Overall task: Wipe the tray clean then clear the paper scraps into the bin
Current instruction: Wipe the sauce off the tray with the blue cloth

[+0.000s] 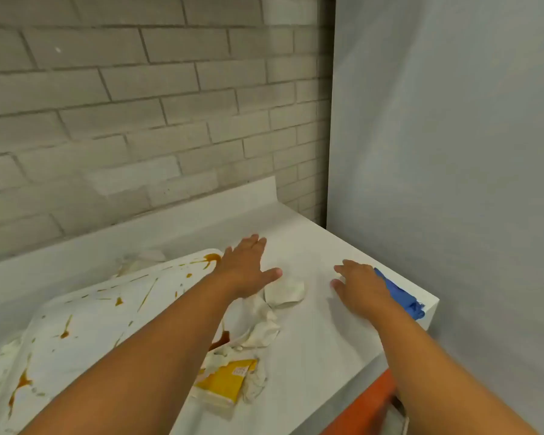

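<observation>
Both forearms are filling the bottom of the view, reaching out over a white counter [321,350]. Left hand [248,268] is hovering flat with fingers spread and straight, gripping nothing, sitting right over the far right corner of the tray [85,312]. Right hand [360,285] is doing the same thing off to the right, fingers loose and open, palm down on or just above the counter, can't tell if it's actually touching.

Between the 2 hands a crumpled white paper wad [285,291] is lying on the counter, just beside the left thumb. More crumpled paper scraps [261,328] are trailing from under the left wrist toward the camera, ending at a yellow wrapper [225,379] near the tray's right edge.

That tray is lying to the left of and under the left arm, white and splattered with brown sauce streaks. Just beyond the right hand a blue cloth [404,296] is lying by the counter's right edge. Behind everything a grey brick wall [139,105] is running along the counter.
</observation>
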`<state>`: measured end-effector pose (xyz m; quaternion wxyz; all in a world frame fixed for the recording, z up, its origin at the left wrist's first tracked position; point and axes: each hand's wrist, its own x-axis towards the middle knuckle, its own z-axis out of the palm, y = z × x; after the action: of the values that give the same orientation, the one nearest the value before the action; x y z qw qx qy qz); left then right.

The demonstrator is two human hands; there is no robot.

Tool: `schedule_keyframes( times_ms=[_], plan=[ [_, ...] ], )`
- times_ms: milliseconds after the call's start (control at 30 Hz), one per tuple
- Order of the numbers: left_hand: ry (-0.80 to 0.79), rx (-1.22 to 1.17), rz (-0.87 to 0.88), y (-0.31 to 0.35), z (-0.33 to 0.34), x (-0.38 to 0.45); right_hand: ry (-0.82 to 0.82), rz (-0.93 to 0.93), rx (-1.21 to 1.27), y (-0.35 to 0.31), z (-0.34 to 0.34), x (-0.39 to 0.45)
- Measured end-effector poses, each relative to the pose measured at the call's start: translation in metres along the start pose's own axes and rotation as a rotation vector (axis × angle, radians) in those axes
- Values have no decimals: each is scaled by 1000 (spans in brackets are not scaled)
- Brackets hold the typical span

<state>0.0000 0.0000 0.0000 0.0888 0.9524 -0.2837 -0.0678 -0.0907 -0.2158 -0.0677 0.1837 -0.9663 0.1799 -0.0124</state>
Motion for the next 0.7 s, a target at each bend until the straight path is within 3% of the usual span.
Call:
schedule_keyframes(
  times_ms=[100,233,367,500,700],
  plan=[
    [-50,25,23,8,11,9,109,15,-187,22,6,0],
    [-93,7,43,17,22,22,64,81,-302,38,16,0],
    [-103,1,60,22,31,29,-16,180,-265,39,19,-5],
    [-127,1,68,23,40,30,38,286,-254,39,16,-5],
    [-134,-38,84,19,48,23,31,466,-26,45,7,4]
  ],
)
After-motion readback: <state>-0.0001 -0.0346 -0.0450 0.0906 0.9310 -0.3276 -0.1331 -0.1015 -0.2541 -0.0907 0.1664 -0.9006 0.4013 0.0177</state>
